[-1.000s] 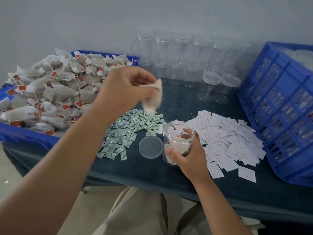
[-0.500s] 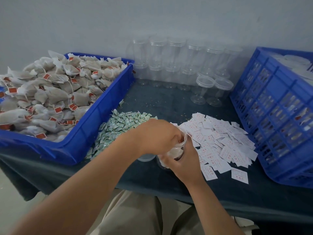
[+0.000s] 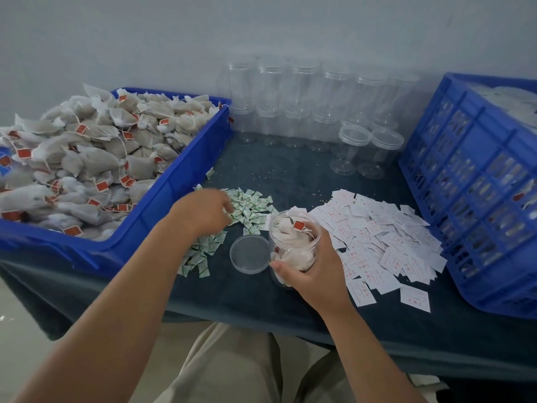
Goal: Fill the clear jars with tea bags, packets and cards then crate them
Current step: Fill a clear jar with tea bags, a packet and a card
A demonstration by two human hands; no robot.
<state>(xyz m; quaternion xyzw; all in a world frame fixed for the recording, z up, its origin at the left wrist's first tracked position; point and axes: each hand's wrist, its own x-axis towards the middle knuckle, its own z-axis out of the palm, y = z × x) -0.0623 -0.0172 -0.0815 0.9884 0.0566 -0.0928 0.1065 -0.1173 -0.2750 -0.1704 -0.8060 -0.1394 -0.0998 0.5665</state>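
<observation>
The jar (image 3: pixel 293 242) is clear plastic, round, with a threaded neck and an open mouth. It is nearly full of white tea bags, and one red tag (image 3: pixel 298 225) lies just under the rim. The jar is at the front middle of the table (image 3: pixel 261 170), between the packets (image 3: pixel 250 207) and the cards (image 3: pixel 377 237). It stands about upright with the mouth pointing up, so its long axis is close to vertical. Its bottom is hidden behind the hand, so I cannot tell if it rests on the cloth.

The right hand (image 3: pixel 313 274) grasps the jar from the near and right side. The thumb is across the lower front and the fingers are wrapped around the far side.

The lid (image 3: pixel 250 254) lies flat on the cloth, just left of the jar and touching it or almost touching.

The left hand (image 3: pixel 203 213) is over the pile of green packets, palm down, with the fingertips bent down into them. The hand is blurred, and I cannot tell if it pinches a packet or only touches the pile.

At the left is a blue bin (image 3: pixel 162 199) heaped with tea bags (image 3: pixel 87 152) that have red tags. Empty jars (image 3: pixel 305 106) stand in stacks along the wall, two more a little in front. At the right is a blue crate (image 3: pixel 470 199).
</observation>
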